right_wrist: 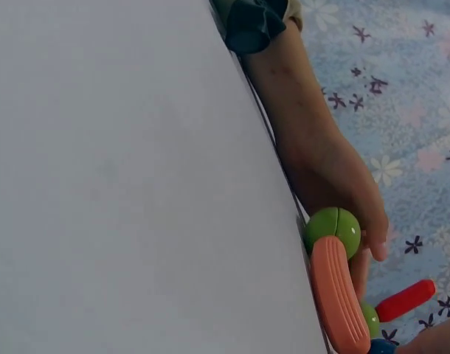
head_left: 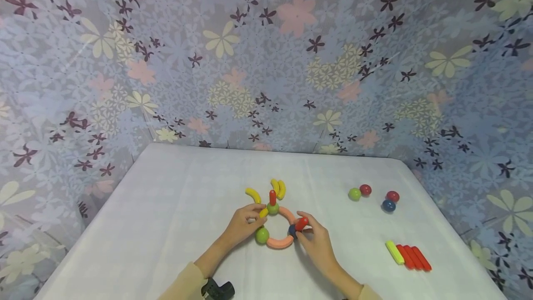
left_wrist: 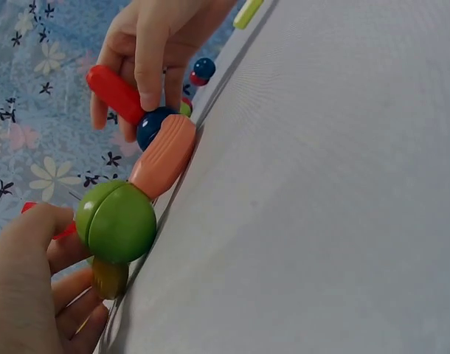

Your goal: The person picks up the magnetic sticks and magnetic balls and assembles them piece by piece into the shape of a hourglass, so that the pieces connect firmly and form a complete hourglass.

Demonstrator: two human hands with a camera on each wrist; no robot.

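Note:
A ring of joined toy pieces lies mid-table. Two orange curved sticks (head_left: pixel 280 243) link a near green ball (head_left: pixel 262 235), a dark blue ball (head_left: pixel 293 230) and a far green ball (head_left: pixel 272 208). My left hand (head_left: pixel 244 220) pinches a yellow curved stick (head_left: pixel 263 213) on the ring's left side, between the green balls. On the right, my right hand (head_left: pixel 318 244) holds the blue ball with its fingertips, close beside the red stick (head_left: pixel 301 223) that juts from it. Another red stick (head_left: pixel 272 197) stands upright on the far green ball.
Loose yellow curved sticks (head_left: pixel 253 195) lie just behind the ring. Farther right are a green ball (head_left: pixel 355 194), red balls (head_left: pixel 365 190) and a blue ball (head_left: pixel 389 206). Near the right edge, a lime stick (head_left: pixel 394 252) lies beside several red sticks (head_left: pixel 413 257).

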